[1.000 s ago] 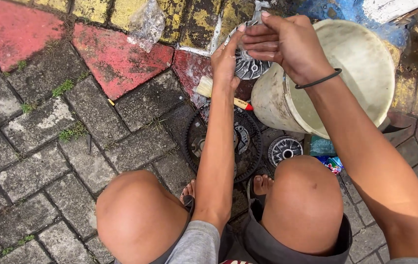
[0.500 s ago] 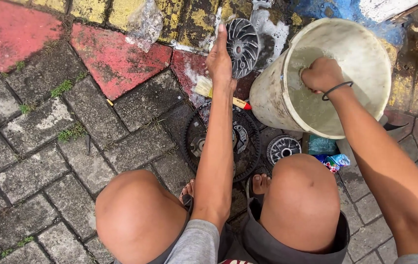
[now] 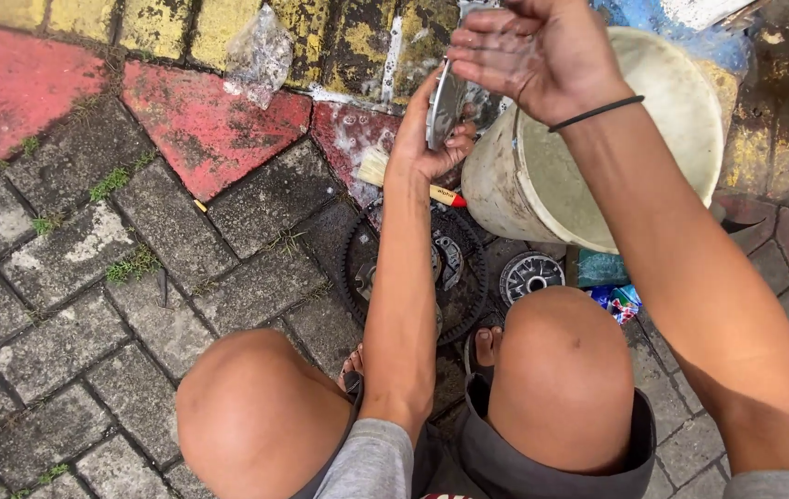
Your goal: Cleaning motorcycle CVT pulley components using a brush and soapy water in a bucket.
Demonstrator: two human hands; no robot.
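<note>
Left hand (image 3: 422,139) is gripping a metal finned disc (image 3: 443,102) edge-on, fingers closed round its lower rim, holding it upright just left of the white bucket (image 3: 681,120). Right hand (image 3: 533,51) is hovering w/ fingers loosely spread, wet, holding nothing, touching disc's top right. Disc's flat face is pointing left-right; left hand is nearer. Large gear (image 3: 459,305) is lying on pavement below.

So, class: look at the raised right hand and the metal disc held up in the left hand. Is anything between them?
Nothing visible is. The left hand grips the metal disc edge-on, and the right hand hovers right beside and above it, fingers spread. The white bucket sits behind and below them, not between.
</note>
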